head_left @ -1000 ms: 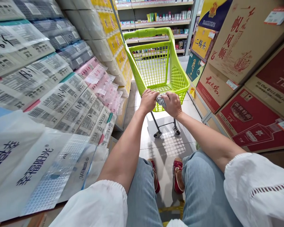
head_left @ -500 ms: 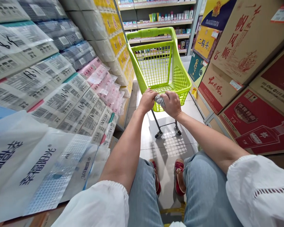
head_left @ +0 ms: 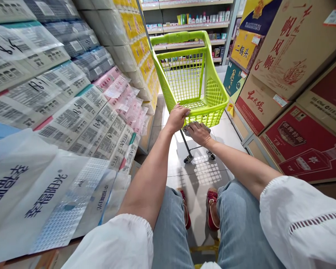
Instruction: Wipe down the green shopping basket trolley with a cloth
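Note:
A bright green shopping cart point(head_left: 210, 117) with a lattice plastic basket stands in front of me on thin legs with casters. My left hand point(head_left: 178, 117) is closed around the near left corner of its rim. Lower down, my right hand point(head_left: 198, 133) presses a grey-and-white striped cloth point(head_left: 186, 131) against the outside of the basket's near wall, under the rim. The fingers of that hand lie over the cloth, which shows at both sides of them. Inside the basket only the bare lattice floor is visible.
Packaged goods point(head_left: 81, 108) with handwritten prices are stacked on my left, beside yellow-and-white packs point(head_left: 141, 48). Cardboard cartons point(head_left: 282, 45) line the right side. Shelves of bottles point(head_left: 196, 20) cross the far end. My knees and red shoes are close to the cart.
My right hand has moved down with the cloth, from the rim beside my left hand to the basket's outer wall. My left hand stays on the rim, and the cart shifts slightly in view.

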Demonstrator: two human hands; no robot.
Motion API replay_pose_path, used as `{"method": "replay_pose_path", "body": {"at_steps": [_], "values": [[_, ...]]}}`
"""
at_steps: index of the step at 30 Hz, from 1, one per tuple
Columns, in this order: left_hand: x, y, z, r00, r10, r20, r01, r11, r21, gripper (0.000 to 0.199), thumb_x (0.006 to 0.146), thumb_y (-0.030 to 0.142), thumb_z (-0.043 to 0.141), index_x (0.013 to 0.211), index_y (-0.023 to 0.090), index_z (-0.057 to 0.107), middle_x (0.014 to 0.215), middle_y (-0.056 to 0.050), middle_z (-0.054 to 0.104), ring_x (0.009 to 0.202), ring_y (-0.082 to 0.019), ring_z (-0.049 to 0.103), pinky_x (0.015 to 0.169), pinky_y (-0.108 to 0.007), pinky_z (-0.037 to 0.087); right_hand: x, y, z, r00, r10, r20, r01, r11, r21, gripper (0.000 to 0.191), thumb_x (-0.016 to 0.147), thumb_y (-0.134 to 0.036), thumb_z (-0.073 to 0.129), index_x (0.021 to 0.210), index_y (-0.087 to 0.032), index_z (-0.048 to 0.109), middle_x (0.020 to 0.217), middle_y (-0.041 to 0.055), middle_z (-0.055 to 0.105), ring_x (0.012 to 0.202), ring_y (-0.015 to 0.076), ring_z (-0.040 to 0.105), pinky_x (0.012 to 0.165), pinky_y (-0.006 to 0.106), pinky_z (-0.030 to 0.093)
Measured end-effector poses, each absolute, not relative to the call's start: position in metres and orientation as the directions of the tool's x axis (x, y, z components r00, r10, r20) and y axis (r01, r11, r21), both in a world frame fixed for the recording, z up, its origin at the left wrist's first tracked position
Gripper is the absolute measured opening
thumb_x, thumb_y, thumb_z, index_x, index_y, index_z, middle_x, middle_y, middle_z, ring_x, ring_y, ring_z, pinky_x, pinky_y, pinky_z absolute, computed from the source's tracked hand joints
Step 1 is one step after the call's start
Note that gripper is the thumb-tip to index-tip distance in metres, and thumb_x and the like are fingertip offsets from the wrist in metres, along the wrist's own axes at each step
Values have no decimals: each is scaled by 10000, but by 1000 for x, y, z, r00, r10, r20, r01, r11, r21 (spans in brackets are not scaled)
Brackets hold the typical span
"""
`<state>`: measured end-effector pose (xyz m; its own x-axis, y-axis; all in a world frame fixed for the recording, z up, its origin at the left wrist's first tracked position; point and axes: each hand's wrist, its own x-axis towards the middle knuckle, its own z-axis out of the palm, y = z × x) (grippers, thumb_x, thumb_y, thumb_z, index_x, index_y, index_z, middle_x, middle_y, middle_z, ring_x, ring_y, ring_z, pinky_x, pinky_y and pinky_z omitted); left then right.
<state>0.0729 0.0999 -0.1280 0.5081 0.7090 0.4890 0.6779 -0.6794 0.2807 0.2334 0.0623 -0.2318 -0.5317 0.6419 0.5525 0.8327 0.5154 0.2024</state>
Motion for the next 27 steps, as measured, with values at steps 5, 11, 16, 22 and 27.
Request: {"method": "replay_pose_path", "body": {"at_steps": [5,11,16,22,27], "values": [[73,97,-124,508,719,475,695,-667,267,312,903,246,377,982,194,675,957,-60,708,979,-198,589,1109,-417,315,241,60,-191,-433,647,628,876,467,123,318,968,-293,380,1190,-214,595,1195,127,586,1004,240,501,847,379,330],[75,95,-123,520,712,472,686,-677,266,314,838,174,397,971,195,681,954,-52,715,965,-195,594,1097,-401,322,243,60,-167,-314,625,715,907,421,31,344,952,-331,402,1230,-220,572,1237,131,551,1084,271,472,886,397,337],[75,96,-125,497,720,484,701,-662,266,298,895,225,373,924,204,669,921,-42,708,955,-199,589,1113,-421,310,241,62,-208,-471,644,602,865,471,173,331,970,-278,368,1205,-215,593,1213,118,596,997,237,509,834,379,334],[75,95,-125,504,709,493,701,-669,246,311,935,285,353,887,207,649,880,-42,689,924,-198,583,1118,-425,307,243,59,-232,-584,670,458,804,555,213,321,975,-222,351,1142,-245,624,1172,87,628,992,212,520,785,349,334],[75,93,-123,503,711,491,710,-664,234,273,912,255,368,857,208,631,896,-50,689,948,-205,582,1116,-421,314,248,58,-186,-457,639,619,858,501,117,298,959,-306,405,1162,-224,608,1194,115,591,996,237,508,843,378,337]]}}
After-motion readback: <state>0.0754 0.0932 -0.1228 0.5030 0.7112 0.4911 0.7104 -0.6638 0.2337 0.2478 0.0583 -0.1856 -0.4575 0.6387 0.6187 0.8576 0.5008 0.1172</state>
